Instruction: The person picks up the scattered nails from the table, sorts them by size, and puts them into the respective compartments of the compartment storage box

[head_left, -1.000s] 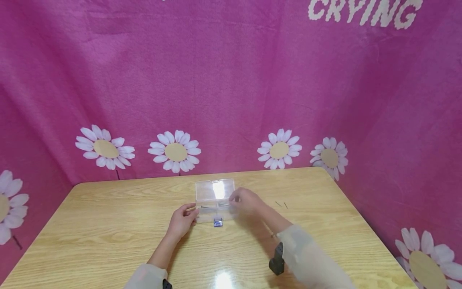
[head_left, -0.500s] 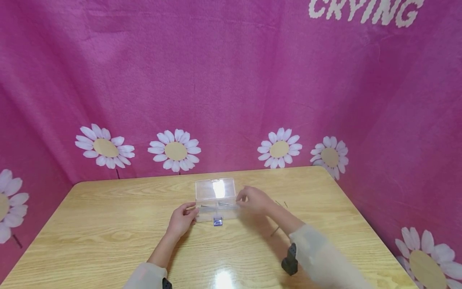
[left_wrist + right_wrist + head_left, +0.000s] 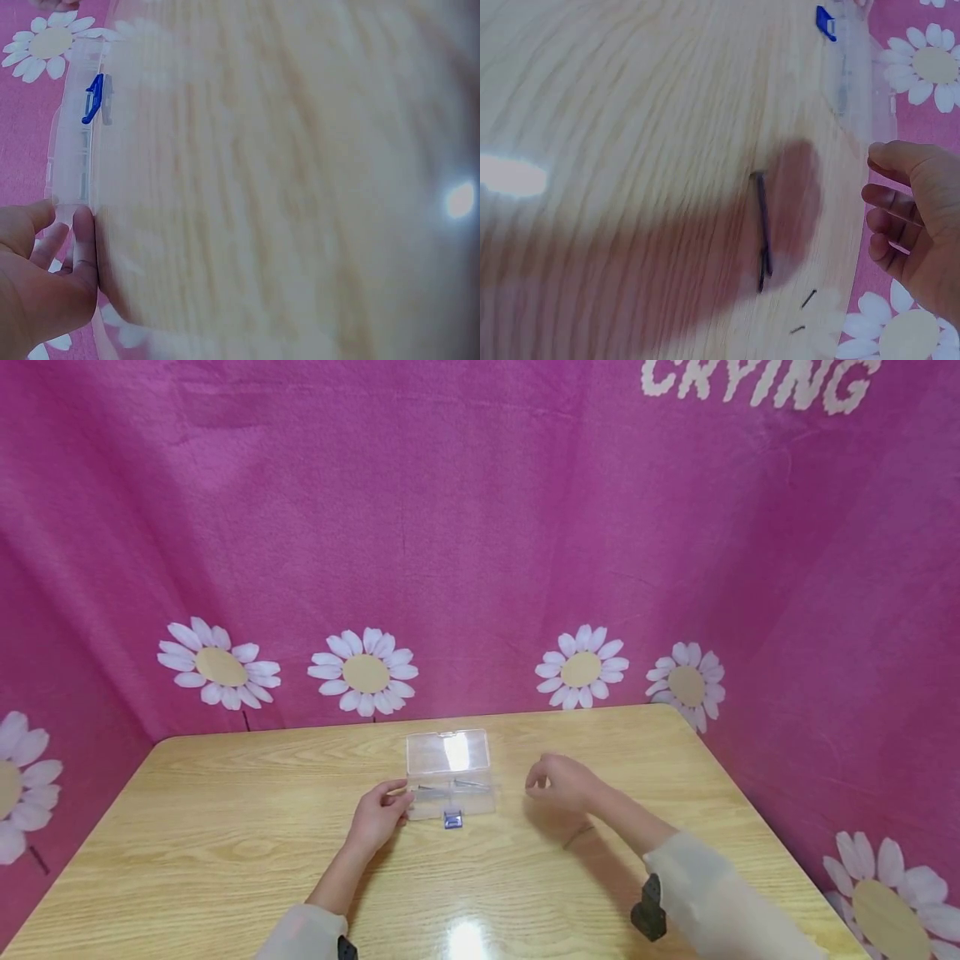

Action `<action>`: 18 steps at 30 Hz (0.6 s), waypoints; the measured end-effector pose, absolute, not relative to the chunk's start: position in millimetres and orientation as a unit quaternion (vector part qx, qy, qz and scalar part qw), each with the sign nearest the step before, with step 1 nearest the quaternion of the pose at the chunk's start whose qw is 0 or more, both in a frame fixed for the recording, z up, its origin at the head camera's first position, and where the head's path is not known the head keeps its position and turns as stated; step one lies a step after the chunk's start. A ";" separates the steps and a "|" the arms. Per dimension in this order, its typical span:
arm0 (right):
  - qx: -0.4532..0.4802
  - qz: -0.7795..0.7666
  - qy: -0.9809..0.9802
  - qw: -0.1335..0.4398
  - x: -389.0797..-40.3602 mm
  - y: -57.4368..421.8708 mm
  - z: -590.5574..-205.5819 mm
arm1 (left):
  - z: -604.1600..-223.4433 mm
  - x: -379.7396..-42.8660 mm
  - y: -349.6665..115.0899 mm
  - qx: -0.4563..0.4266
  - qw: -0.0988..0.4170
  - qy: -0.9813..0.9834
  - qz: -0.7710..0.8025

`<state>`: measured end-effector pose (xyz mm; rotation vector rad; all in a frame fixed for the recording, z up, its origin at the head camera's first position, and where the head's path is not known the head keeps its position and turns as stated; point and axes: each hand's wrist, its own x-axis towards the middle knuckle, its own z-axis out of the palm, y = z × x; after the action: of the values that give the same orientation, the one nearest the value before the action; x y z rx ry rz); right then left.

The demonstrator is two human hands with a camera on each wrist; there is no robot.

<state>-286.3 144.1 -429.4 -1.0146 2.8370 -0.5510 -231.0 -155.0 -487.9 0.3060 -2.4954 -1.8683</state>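
Presumably light, stiff and slick, the clear box (image 3: 450,777) sits open on the desk (image 3: 225,818), best held by its ends, where the left hand (image 3: 375,820) rests relaxed; right hand (image 3: 566,783), loosely curled near the nails (image 3: 763,217), looks empty from here.

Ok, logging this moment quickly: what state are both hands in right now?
Left hand: open, touching the left end of the clear box.
Right hand: open, loosely curled, holding nothing visible.
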 end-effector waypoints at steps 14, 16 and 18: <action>-0.352 -0.160 0.919 0.080 -266.4 180.0 -434.9 | -489.1 -231.8 -155.0 0.097 0.011 -0.802 -0.589; -0.345 -0.162 0.920 0.088 -265.7 184.6 -437.0 | -488.9 -231.5 -155.3 0.096 0.011 -0.804 -0.587; -0.342 -0.159 0.921 0.094 -265.0 188.3 -439.2 | -488.7 -231.3 -155.4 0.096 0.011 -0.803 -0.588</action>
<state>-265.0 188.3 -439.2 -1.0138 2.7325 -0.4730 -231.3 -155.4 -488.7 0.3006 -2.5069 -1.8333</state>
